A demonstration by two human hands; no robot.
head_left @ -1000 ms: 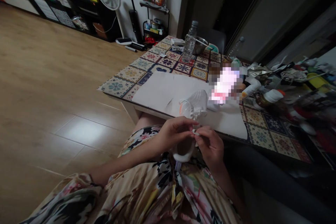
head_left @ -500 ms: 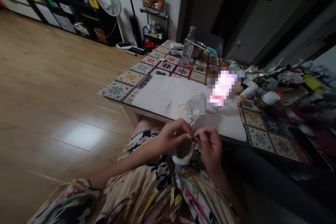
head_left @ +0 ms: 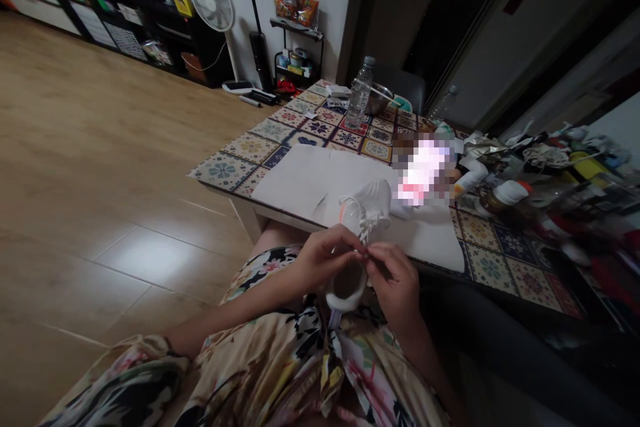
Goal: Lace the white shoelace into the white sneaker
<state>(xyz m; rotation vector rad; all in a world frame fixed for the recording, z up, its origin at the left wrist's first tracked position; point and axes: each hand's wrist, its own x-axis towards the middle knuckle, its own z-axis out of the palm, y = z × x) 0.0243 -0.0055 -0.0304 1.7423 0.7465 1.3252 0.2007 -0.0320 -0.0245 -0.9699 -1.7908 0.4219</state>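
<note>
A white sneaker (head_left: pixel 367 207) rests with its toe on the white sheet (head_left: pixel 300 177) at the table's near edge, and its heel end reaches over my lap. Crossed white laces run down its front. Above the shoe's opening, my left hand (head_left: pixel 333 253) and my right hand (head_left: pixel 395 277) meet with their fingertips touching. Both hands are closed in a pinch on the shoelace, whose end is mostly hidden by the fingers. The shoe's rounded heel collar (head_left: pixel 346 300) shows below and between my hands.
A bright, blurred-out screen (head_left: pixel 424 170) stands just beyond the shoe. Farther back on the patterned table (head_left: pixel 225 167) are a clear plastic bottle (head_left: pixel 360 93) and a metal bowl (head_left: pixel 379 100). Bottles and clutter (head_left: pixel 510 193) crowd the right side.
My right hand has moved slightly left, and its fingertips now meet those of my left hand. The short lace end seen between them earlier is now mostly covered.
</note>
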